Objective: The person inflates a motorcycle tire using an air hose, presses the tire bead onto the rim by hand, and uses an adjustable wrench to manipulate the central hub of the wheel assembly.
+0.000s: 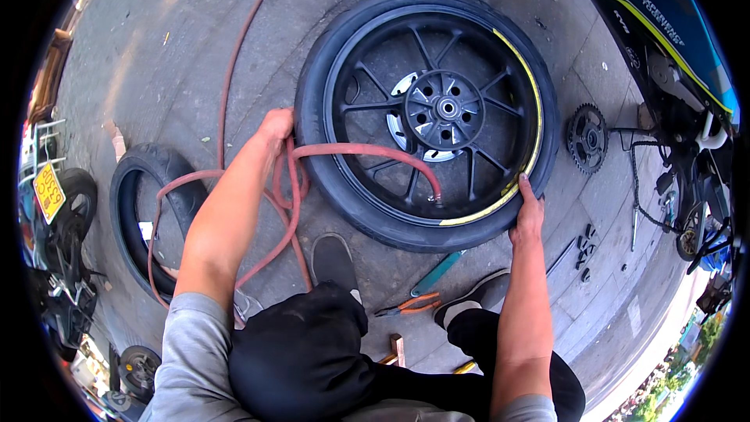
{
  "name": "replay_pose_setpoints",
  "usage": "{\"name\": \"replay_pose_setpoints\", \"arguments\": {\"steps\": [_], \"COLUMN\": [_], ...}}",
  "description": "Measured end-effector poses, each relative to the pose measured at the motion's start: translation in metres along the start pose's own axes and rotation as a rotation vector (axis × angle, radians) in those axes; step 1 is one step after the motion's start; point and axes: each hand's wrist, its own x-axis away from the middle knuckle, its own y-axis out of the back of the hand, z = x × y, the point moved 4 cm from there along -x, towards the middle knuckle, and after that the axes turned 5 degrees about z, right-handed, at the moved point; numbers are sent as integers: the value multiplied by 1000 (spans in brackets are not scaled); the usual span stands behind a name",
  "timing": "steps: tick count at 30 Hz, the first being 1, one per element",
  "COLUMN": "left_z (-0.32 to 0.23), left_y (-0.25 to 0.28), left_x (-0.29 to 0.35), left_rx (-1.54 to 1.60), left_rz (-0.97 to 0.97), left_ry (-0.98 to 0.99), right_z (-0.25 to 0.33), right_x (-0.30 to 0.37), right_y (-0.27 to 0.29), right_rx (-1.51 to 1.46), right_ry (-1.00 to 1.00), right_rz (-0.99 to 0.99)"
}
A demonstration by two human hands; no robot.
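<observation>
A black motorcycle wheel (478, 119) with its tire (332, 180) fitted lies flat in front of me, yellow tape running along part of the rim. At the tire's left edge is my left hand (278, 125), closed against it with the fingertips out of sight. My right hand (529, 209) grips the tire's lower right side, thumb on top and fingers hidden underneath. A red air hose (355, 148) crosses over the tire, its end meeting the rim's inner side near the valve. Its loops hang close by my left wrist.
A loose tire (125, 187) lies at left. Between my feet are orange-handled pliers (414, 306), a green-handled tool (437, 273) and a hammer (398, 349). To the right are a sprocket (587, 138), small black parts (584, 248) and a partly dismantled motorcycle (672, 39). Parked motorcycles (66, 211) stand far left.
</observation>
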Motion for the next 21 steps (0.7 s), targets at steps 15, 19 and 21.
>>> {"name": "replay_pose_setpoints", "arguments": {"steps": [15, 19, 21], "left_z": [-186, -339, -361], "left_y": [100, 73, 35], "left_x": [57, 200, 275], "left_rx": [-418, -1088, -1176], "left_rz": [-187, -371, -477], "left_ry": [-241, -562, -775], "right_z": [-55, -123, -157], "right_x": [130, 219, 250], "right_y": [-62, -109, -130], "right_rx": [-194, -405, -467], "right_ry": [-218, -294, -445], "right_rz": [-159, 92, 132]}}
